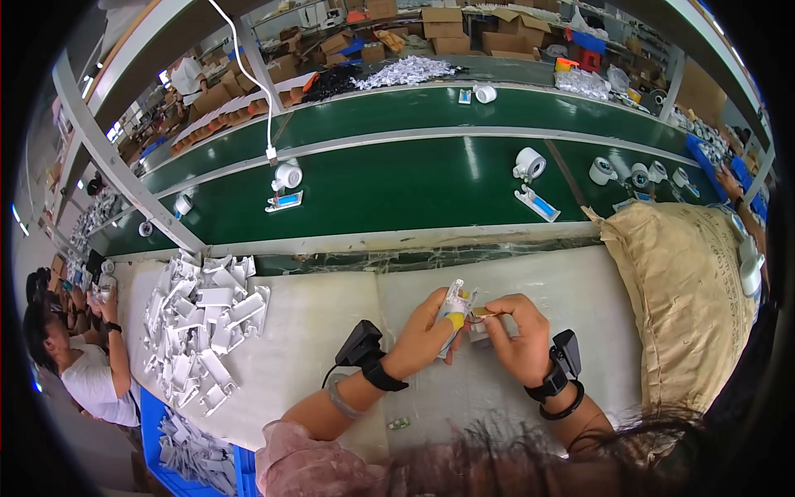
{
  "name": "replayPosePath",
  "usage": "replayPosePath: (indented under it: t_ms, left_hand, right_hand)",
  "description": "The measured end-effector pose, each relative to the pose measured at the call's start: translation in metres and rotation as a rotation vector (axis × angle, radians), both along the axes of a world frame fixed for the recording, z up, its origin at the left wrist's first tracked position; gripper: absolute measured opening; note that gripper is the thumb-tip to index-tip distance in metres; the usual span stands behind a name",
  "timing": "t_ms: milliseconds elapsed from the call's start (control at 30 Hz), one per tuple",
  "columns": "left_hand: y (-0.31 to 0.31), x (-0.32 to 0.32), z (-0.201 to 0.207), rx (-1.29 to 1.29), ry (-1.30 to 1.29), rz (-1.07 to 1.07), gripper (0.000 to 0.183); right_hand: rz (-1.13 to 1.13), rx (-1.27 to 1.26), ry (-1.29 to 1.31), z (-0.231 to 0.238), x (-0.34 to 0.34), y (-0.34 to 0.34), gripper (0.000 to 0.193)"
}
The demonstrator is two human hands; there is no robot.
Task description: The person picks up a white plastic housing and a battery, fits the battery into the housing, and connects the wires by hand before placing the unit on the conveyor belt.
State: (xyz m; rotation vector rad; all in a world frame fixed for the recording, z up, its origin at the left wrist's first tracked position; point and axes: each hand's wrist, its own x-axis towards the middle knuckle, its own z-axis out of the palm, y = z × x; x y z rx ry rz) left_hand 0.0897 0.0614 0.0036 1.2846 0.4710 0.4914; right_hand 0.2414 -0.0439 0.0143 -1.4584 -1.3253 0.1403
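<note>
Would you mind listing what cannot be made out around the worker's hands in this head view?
- Small white plastic part: its lower half is hidden by the left hand.
- The piece at the right hand: too small, covered by fingertips.
- Tiny green item on the table: too small to identify.
- Tan sack: contents hidden.

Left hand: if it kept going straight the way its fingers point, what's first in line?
Probably the right hand: the left hand, holding a small white part, points right and slightly up toward it, and they nearly touch. Depth is unclear.
</note>
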Motion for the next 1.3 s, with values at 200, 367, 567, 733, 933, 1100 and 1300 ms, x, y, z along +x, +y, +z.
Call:
replayPosePath:
  t_ms: [200,367,567,733,933,1100,1300]
  left_hand:
    - [-0.001,-0.003,-0.001,0.141,-0.022,0.042,0.034]
    - [-0.005,-0.004,0.008,0.191,-0.023,0.002,0.033]
    - [-0.004,-0.004,0.006,0.228,-0.022,-0.032,0.031]
    - [-0.005,-0.002,0.005,0.319,-0.034,-0.049,0.033]
    - [-0.005,-0.004,0.005,0.455,-0.054,-0.032,0.037]
    - [-0.006,-0.002,0.003,0.502,-0.074,-0.02,0.037]
    - [-0.006,-0.003,0.006,0.513,-0.053,-0.028,0.035]
  right_hand:
    - [0.117,0.086,-0.167,-0.001,0.003,0.001,0.018]
    - [0.118,0.18,-0.336,-0.01,0.008,0.001,0.024]
    - [0.066,0.228,-0.356,-0.004,0.006,0.002,0.023]
    - [0.046,0.235,-0.359,-0.004,0.007,0.003,0.021]
    - [0.057,0.24,-0.361,-0.006,0.006,0.005,0.021]
    - [0.05,0.251,-0.372,-0.005,0.008,0.003,0.022]
    - [0.045,0.256,-0.386,-0.005,0.007,0.004,0.022]
